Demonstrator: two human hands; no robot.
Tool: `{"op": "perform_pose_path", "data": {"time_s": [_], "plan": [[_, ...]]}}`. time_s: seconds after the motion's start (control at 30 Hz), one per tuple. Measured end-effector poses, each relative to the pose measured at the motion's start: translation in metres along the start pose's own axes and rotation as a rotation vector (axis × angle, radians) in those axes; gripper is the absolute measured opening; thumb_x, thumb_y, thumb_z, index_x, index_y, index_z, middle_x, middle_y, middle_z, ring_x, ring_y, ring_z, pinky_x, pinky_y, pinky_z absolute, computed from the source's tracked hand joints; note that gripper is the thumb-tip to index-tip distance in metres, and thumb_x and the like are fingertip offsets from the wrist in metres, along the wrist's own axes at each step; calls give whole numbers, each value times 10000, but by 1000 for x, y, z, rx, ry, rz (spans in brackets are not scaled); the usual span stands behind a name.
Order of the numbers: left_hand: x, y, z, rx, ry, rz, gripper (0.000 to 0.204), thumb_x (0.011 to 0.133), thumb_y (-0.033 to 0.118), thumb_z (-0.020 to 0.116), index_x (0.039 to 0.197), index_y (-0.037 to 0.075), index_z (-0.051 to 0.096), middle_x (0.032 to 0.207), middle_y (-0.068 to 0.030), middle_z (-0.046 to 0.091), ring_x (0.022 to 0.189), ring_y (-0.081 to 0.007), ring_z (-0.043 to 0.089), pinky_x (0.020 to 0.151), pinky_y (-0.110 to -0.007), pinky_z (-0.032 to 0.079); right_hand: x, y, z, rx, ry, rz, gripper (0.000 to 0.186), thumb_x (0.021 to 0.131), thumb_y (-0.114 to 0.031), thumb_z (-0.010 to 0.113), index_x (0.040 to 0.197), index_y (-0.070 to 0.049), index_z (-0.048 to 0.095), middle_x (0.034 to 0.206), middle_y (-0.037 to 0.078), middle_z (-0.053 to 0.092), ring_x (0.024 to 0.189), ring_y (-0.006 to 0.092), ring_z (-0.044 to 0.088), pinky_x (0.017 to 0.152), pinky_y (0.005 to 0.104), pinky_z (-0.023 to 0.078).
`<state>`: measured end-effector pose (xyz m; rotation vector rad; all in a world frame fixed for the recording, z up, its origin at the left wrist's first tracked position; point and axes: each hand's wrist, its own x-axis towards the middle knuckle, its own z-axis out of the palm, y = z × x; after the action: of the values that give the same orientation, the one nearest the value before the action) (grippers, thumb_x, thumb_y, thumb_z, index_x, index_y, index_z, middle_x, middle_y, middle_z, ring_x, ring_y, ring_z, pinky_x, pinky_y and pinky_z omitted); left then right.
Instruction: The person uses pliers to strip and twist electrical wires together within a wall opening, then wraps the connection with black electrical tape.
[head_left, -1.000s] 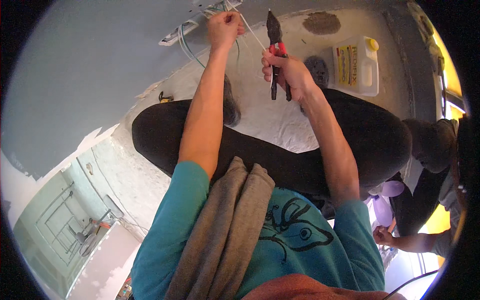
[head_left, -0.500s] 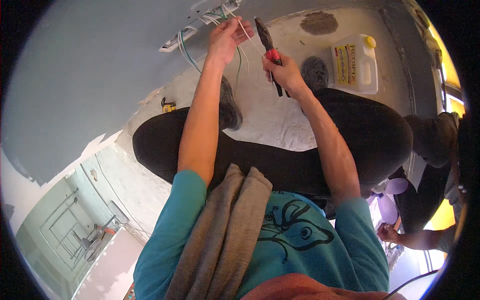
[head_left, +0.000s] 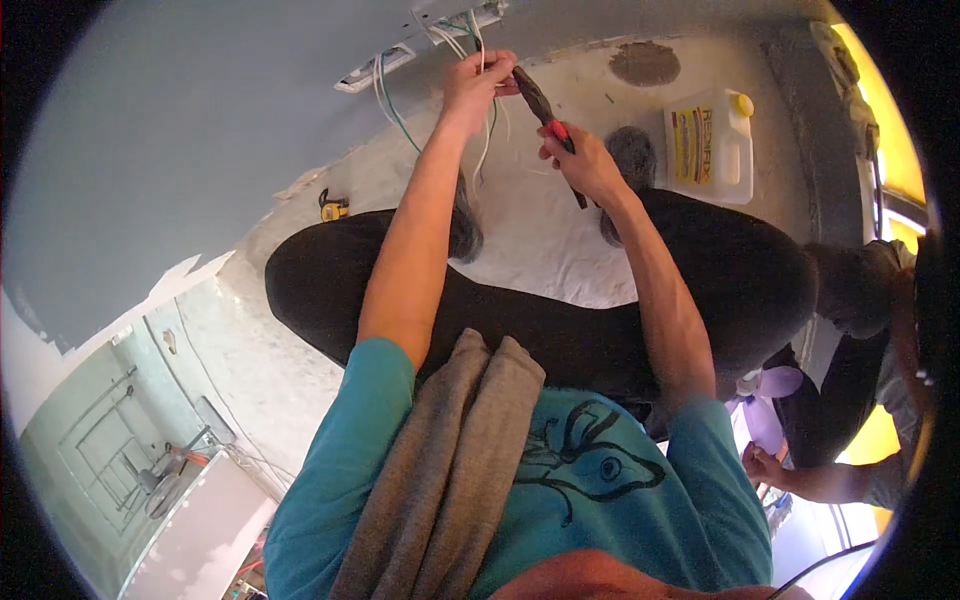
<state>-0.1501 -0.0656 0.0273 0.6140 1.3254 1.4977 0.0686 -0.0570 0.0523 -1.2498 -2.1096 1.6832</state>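
Observation:
My left hand (head_left: 475, 95) pinches a white wire (head_left: 482, 160) beside the tips of dark-jawed pliers (head_left: 530, 92). My right hand (head_left: 585, 160) grips their red and black handles, the jaws angled up-left toward my left fingers. White and green wires hang from rectangular openings (head_left: 370, 70) in the grey wall (head_left: 170, 150), just above the concrete floor. Whether the jaws are on a wire is too small to tell.
A white jug with yellow cap (head_left: 710, 150) stands right of my shoes. A yellow tape measure (head_left: 334, 207) lies beyond my left knee. At right are a purple fan (head_left: 762, 410) and another person's hand (head_left: 762, 465). A pale board (head_left: 200, 525) is at lower left.
My left hand has moved right to the plier tips, with the white wire between its fingers. The pliers have tilted further left and their handles are closer together.

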Motion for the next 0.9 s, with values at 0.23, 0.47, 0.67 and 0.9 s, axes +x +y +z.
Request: {"op": "perform_pose_path", "data": {"time_s": [0.23, 0.47, 0.67, 0.9], "plan": [[0, 1, -5, -18, 23, -13, 182, 921, 169, 655, 1020, 16, 668, 900, -66, 675, 753, -161, 652, 719, -316, 576, -15, -31, -14, 8, -140, 117, 304, 945, -259, 569, 1082, 9, 615, 834, 92, 689, 742, 144, 631, 717, 323, 501], [-11, 22, 6, 536, -55, -188, 245, 945, 246, 627, 1052, 26, 641, 923, -67, 677, 757, -148, 656, 720, -311, 561, -33, -39, -42, -440, -238, 72, 325, 920, -264, 582, 1069, 23, 615, 907, 183, 692, 859, 308, 667, 795, 395, 488], [-15, 27, 2, 643, -286, -390, 339, 1008, 315, 502, 1148, 17, 583, 935, -86, 682, 770, -165, 666, 724, -304, 567, -30, -16, -44, -569, -27, 52, 349, 931, -278, 522, 998, 48, 624, 902, 298, 658, 881, 459, 640, 795, 506, 489], [-26, 38, -20, 578, -363, -429, 331, 1017, 328, 482, 1044, 42, 647, 949, -71, 687, 870, -157, 671, 784, -303, 552, -28, -27, -36, -540, -57, 60, 365, 926, -278, 536, 1000, 67, 629, 925, 311, 653, 940, 453, 635, 835, 509, 489]]}}
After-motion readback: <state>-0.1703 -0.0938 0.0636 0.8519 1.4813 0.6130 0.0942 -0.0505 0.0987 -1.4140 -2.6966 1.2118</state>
